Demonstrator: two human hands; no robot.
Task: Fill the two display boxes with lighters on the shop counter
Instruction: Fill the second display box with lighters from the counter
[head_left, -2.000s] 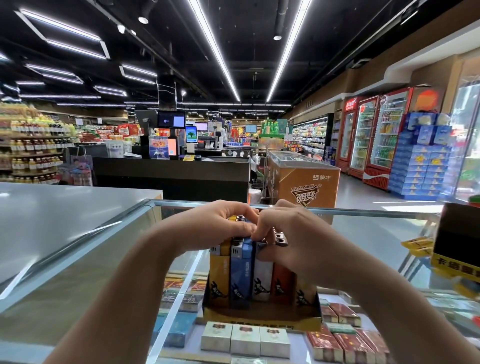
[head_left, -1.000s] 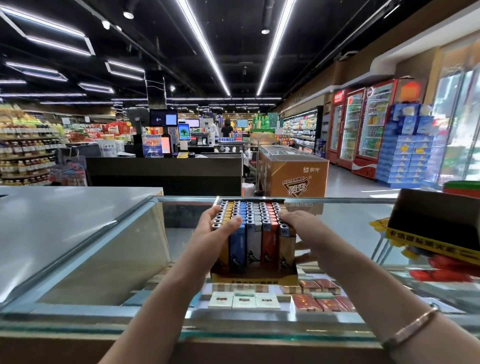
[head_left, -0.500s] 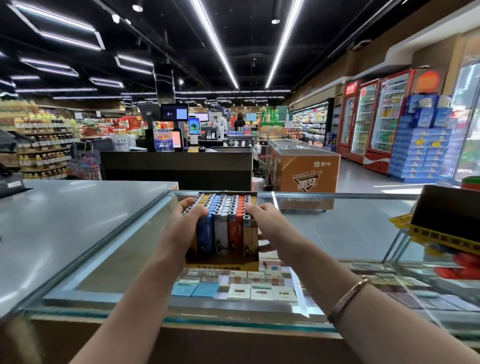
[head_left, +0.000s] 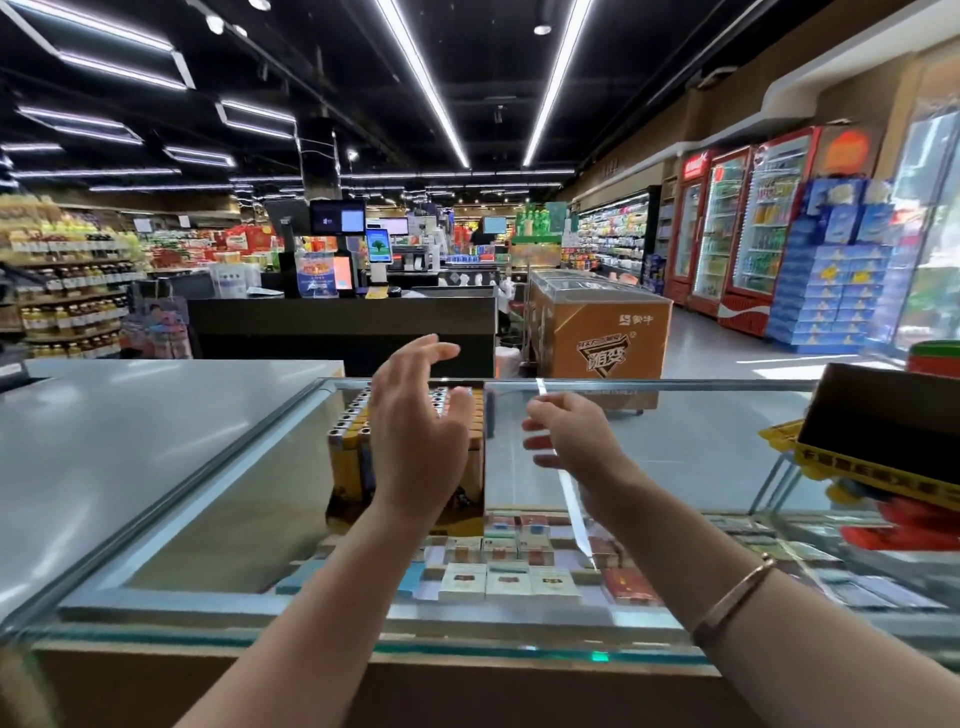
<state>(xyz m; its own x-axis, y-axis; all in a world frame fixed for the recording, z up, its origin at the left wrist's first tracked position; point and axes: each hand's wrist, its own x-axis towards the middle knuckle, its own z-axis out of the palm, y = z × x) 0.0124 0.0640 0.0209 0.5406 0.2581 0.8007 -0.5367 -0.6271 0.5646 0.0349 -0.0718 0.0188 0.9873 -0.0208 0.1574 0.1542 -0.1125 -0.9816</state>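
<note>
Lighters (head_left: 349, 434) upright in cardboard display box (head_left: 340, 506); left hand (head_left: 415, 447), right hand (head_left: 571, 436) spread, empty.

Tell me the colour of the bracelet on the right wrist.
Rose-gold metal bracelet, clearest in the head view.

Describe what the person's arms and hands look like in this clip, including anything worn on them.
Both forearms are bare, with no sleeves in view and no gloves. The left hand carries no ring, watch or band that can be seen. The right hand is likewise bare, but its forearm wears a thin, rose-gold coloured metal bangle, plain and smooth-looking. No markings are visible.
</note>
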